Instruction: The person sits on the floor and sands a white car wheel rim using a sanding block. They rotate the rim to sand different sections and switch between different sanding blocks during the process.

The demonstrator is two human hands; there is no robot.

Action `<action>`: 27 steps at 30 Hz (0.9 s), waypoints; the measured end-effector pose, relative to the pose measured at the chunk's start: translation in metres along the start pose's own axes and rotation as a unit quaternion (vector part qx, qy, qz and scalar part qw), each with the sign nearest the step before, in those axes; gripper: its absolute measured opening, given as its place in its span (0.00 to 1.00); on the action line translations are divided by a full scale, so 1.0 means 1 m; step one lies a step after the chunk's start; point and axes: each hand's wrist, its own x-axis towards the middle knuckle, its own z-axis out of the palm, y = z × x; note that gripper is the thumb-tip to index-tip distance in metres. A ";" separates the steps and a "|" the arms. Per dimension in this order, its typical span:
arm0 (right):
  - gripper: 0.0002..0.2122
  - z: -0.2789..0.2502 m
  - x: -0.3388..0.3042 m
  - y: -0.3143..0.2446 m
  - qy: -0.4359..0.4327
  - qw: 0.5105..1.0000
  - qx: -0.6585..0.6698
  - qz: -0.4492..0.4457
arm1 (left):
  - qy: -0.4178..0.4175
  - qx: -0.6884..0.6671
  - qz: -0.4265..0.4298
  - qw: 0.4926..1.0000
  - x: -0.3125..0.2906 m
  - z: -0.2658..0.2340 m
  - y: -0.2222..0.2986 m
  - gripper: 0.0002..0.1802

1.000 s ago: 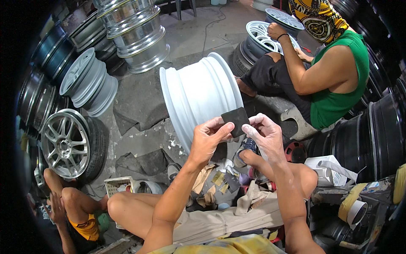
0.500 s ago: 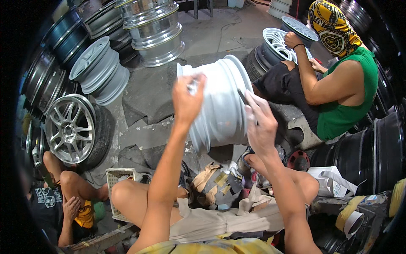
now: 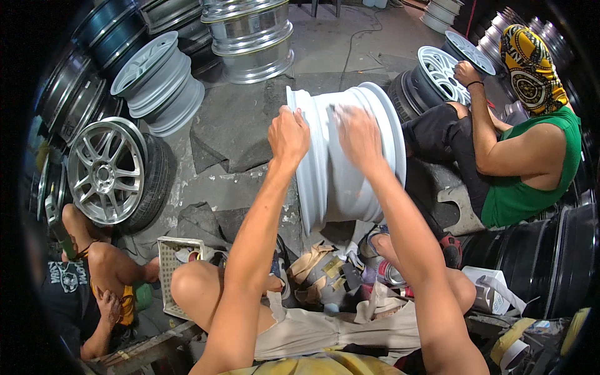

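In front of me a light grey wheel rim (image 3: 350, 194) rests on its side, its ribbed barrel facing me. My left hand (image 3: 289, 136) is curled over the flange at the barrel's left end, fingers closed on it. On the upper middle of the barrel lies my right hand (image 3: 358, 136); its fingers are smeared by motion, and whether anything is under them cannot be seen. Below the rim, between my feet, lie torn pieces of brown sandpaper (image 3: 310, 262) and other scraps.
A silver spoked wheel with tyre (image 3: 106, 176) stands at left, near stacked grey rims (image 3: 165, 87) and polished rims (image 3: 250, 47). At right a co-worker in a green top (image 3: 531, 169) handles a spoked rim (image 3: 440, 75). A plastic basket (image 3: 164, 275) and a seated person's knee (image 3: 112, 262) are lower left.
My right hand has moved from the rim's right edge leftward onto the barrel. My left hand has settled on the left flange. The view has shifted, so the surroundings sit differently.
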 end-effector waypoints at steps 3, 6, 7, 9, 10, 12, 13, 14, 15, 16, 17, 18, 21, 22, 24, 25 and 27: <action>0.16 0.005 0.033 0.013 -0.028 0.999 -0.023 0.023 | -0.007 0.005 0.023 1.000 0.025 0.010 -0.002 0.18; 0.16 0.017 -0.042 -0.017 0.130 0.990 -0.007 -0.049 | -0.015 0.023 0.007 1.000 0.052 0.010 -0.021 0.18; 0.16 0.014 -0.064 -0.022 0.123 0.991 -0.017 -0.052 | -0.018 0.018 0.003 1.000 0.056 0.011 -0.020 0.18; 0.16 0.003 -0.090 -0.023 0.115 0.991 -0.038 -0.052 | -0.015 0.014 0.003 1.000 0.063 0.013 -0.014 0.19; 0.16 0.005 -0.077 -0.020 0.102 0.993 -0.044 -0.046 | -0.017 0.020 0.005 1.000 0.061 0.015 -0.016 0.19; 0.16 0.009 -0.017 -0.004 0.074 0.995 -0.058 -0.039 | -0.028 0.024 -0.005 0.999 0.056 0.016 -0.015 0.19; 0.17 0.006 0.011 0.004 0.012 0.997 -0.073 -0.004 | -0.035 0.018 -0.012 0.999 0.056 0.016 -0.008 0.19; 0.19 0.000 0.037 0.011 -0.047 0.994 -0.089 0.032 | -0.041 0.011 -0.018 0.999 0.057 0.018 0.000 0.19; 0.20 -0.002 0.050 0.012 -0.106 0.987 -0.100 0.067 | -0.049 0.020 -0.025 0.998 0.061 0.017 0.002 0.19; 0.20 0.006 0.038 0.010 -0.042 0.992 -0.118 0.031 | -0.056 0.029 -0.033 0.997 0.067 0.015 0.000 0.19; 0.20 0.018 0.010 0.009 0.023 0.990 -0.138 -0.007 | -0.060 0.035 -0.041 0.997 0.074 0.014 -0.001 0.19; 0.20 0.025 -0.017 0.004 0.086 0.983 -0.153 -0.047 | -0.068 0.032 -0.044 0.996 0.081 0.011 -0.005 0.20; 0.16 0.007 -0.093 -0.019 0.106 0.986 -0.125 -0.022 | -0.093 0.022 -0.052 0.994 0.086 0.013 -0.010 0.22; 0.16 0.005 -0.084 -0.015 0.108 0.986 -0.123 -0.029 | -0.092 0.024 -0.050 0.994 0.083 0.013 -0.006 0.22; 0.17 0.001 -0.042 -0.001 0.104 0.986 -0.121 -0.038 | -0.101 0.025 -0.051 0.993 0.073 0.015 -0.005 0.22; 0.18 -0.002 -0.005 0.005 0.032 0.992 -0.122 0.004 | -0.102 0.023 -0.053 0.993 0.070 0.014 -0.004 0.21; 0.18 -0.005 0.028 0.010 -0.042 0.990 -0.122 0.053 | -0.103 0.021 -0.052 0.993 0.072 0.012 0.003 0.21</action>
